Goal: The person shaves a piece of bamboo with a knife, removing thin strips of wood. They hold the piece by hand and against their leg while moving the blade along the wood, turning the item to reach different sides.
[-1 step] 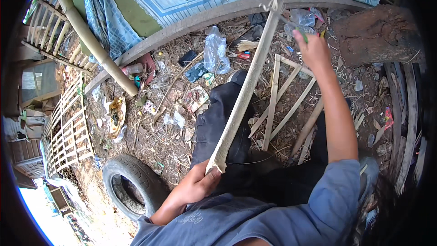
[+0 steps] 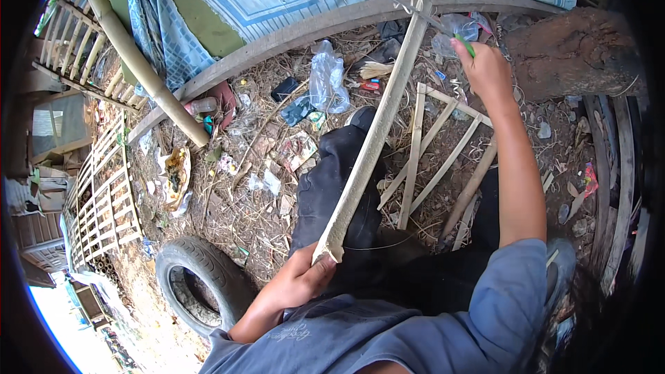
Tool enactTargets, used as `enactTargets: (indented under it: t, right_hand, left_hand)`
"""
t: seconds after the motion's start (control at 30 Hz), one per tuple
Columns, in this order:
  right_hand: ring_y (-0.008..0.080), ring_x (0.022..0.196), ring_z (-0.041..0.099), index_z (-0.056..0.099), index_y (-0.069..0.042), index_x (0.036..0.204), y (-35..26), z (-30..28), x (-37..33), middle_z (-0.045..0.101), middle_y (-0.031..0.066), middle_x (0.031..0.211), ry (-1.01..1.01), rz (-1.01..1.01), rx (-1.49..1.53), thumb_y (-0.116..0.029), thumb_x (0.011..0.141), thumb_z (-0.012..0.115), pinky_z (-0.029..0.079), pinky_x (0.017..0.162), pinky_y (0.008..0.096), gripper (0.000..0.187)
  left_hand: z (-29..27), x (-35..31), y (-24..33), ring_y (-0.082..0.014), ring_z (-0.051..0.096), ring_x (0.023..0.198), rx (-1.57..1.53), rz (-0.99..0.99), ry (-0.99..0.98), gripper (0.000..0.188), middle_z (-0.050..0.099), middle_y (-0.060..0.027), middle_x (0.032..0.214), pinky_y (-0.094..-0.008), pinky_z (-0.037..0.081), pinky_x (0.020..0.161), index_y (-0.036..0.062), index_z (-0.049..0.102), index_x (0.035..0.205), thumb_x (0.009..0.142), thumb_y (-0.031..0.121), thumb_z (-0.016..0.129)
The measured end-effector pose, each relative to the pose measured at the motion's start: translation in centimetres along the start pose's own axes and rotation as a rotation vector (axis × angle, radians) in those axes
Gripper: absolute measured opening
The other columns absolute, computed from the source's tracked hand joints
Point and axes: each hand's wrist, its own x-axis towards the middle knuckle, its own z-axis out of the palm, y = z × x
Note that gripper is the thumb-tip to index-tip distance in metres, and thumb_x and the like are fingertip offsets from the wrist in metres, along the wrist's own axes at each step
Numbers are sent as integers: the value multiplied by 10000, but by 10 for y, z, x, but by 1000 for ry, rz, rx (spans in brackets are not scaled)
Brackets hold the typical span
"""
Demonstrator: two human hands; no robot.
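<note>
A long split bamboo strip [image 2: 374, 138] slants from my lap up to the far wooden beam, where its far end rests against or over the beam. My left hand [image 2: 299, 282] is closed around its near end. In my right hand [image 2: 487, 77] is a knife [image 2: 440, 25] with a green handle, the fingers wrapped round it. The thin blade crosses the strip's far end, and a pale curled shaving sticks up there. Dark trousers [image 2: 339, 180] show beneath the strip.
A bamboo frame of thin slats [image 2: 415, 145] lies right of the strip. Left are a tyre [image 2: 235, 284] and a bamboo pole [image 2: 142, 62]. A curved wooden beam [image 2: 270, 38] runs along the far side, near a log [image 2: 575, 55]. Plastic bags [image 2: 328, 79] and scraps litter the ground.
My right hand has shifted slightly right with the knife, and the blade's tip now shows beyond the strip's far end. My left hand and the strip have hardly moved.
</note>
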Motion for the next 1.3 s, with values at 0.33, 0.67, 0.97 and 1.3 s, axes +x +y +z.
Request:
enactTargets:
  t: [0.33, 0.67, 0.97, 1.3]
  right_hand:
    - [272, 472, 600, 581, -65, 633, -58, -21, -54, 549, 97, 506, -73, -439, 121, -633, 881, 460, 479, 469, 387, 631]
    - [367, 742, 656, 672, 12, 811, 78, -40, 62, 655, 191, 690, 260, 378, -242, -623, 922, 332, 494, 727, 487, 729]
    - [275, 446, 564, 551, -44, 644, -73, -36, -108, 508, 99, 498, -160, -377, 567, -498, 891, 567, 405, 424, 379, 518]
    - [355, 571, 617, 604, -6, 678, -37, 25, -64, 586, 176, 566, -289, -46, 287, -585, 921, 431, 479, 552, 450, 652]
  left_hand:
    - [-11, -2, -13, -67, 383, 479, -61, -18, -9, 148, 419, 17, 612, -232, 320, 421, 27, 483, 953, 996, 159, 432]
    - [-11, 1, -12, -52, 406, 543, 313, 284, 45, 153, 454, 34, 643, -241, 357, 499, 41, 517, 977, 979, 187, 471]
    - [-20, 0, -17, -70, 285, 469, -282, -43, -129, 198, 324, 28, 608, -235, 198, 400, 62, 438, 896, 978, 241, 457]
    - [-4, -3, -4, -71, 296, 465, -171, -144, -32, 148, 323, 27, 592, -236, 216, 396, 86, 414, 887, 987, 191, 444]
